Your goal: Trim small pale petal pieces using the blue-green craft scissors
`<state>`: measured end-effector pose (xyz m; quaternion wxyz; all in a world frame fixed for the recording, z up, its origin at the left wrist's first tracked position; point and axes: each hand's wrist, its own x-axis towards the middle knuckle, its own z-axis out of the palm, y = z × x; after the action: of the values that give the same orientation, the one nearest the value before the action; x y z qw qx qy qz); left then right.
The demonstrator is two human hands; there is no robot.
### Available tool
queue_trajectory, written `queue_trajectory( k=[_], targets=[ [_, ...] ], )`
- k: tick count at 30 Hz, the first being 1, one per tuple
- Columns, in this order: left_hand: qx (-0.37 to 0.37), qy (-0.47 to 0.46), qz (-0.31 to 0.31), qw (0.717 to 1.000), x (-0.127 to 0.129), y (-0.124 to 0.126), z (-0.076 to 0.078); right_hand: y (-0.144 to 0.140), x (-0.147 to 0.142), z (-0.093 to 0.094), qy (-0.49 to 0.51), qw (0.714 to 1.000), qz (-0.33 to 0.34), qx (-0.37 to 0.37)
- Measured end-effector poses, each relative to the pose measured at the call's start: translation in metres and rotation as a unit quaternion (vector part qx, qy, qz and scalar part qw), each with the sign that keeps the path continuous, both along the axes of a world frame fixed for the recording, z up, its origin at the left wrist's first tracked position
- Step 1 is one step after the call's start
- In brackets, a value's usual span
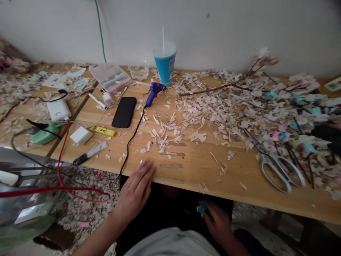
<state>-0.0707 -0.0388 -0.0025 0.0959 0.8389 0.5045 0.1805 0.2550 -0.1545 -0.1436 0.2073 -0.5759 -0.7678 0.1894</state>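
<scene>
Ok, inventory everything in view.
Table: one, brown, centre
Glue gun: one, blue, centre
Cup: one, blue, back
Phone: one, black, left
Scissors: one pair, silver, right
Scraps: many, mostly cream, throughout
Branch: one, brown, back right
Case: one, clear, back left
Tub: one, clear, back
Pen: one, white, left
Slim tool: one, black/whitish, left
Packet: one, yellow, left
Adapters: two, white, left
Power blocks: two, white/green, left
Cables: several, mixed, mostly left
Paper: some, white, left
Piece: one, blue-green, low centre
Left hand: one, bare, table edge
Right hand: one, bare, low centre
</scene>
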Motion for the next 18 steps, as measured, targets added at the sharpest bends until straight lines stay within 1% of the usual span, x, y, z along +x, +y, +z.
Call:
queue_trajectory(
  k=[3,5,7,9,10,13,14,16,18],
  targets=[
    [0.013,-0.001,0.020,1.000,0.019,0.014,0.003,0.003,0.004,-0.004,0.013,0.999,0.021,0.022],
    [0.009,0.001,0.048,0.999,0.040,0.028,0.003,0.005,0.005,-0.007,0.023,0.998,0.035,0.041],
    [-0.005,0.000,0.070,0.998,0.065,0.043,0.002,0.005,0.006,-0.009,0.027,0.999,0.026,0.038],
    [-0.025,-0.017,0.062,0.998,0.091,0.056,0.001,0.004,0.005,-0.009,0.028,0.999,0.005,0.024],
    [-0.039,-0.031,0.047,0.998,0.103,0.061,0.001,0.003,0.005,-0.009,0.030,0.999,-0.004,0.025],
    [-0.063,-0.046,-0.002,0.997,0.131,0.073,0.006,0.001,0.004,-0.012,0.037,0.998,-0.010,0.055],
    [-0.060,-0.033,-0.004,0.998,0.138,0.077,0.007,0.000,0.005,-0.013,0.038,0.997,-0.010,0.064],
    [-0.054,0.002,0.013,0.998,0.148,0.083,0.009,-0.001,0.006,-0.017,0.040,0.996,-0.013,0.078],
    [-0.068,0.028,0.031,0.997,0.156,0.090,0.007,-0.002,0.007,-0.019,0.042,0.995,-0.024,0.083]
  ],
)
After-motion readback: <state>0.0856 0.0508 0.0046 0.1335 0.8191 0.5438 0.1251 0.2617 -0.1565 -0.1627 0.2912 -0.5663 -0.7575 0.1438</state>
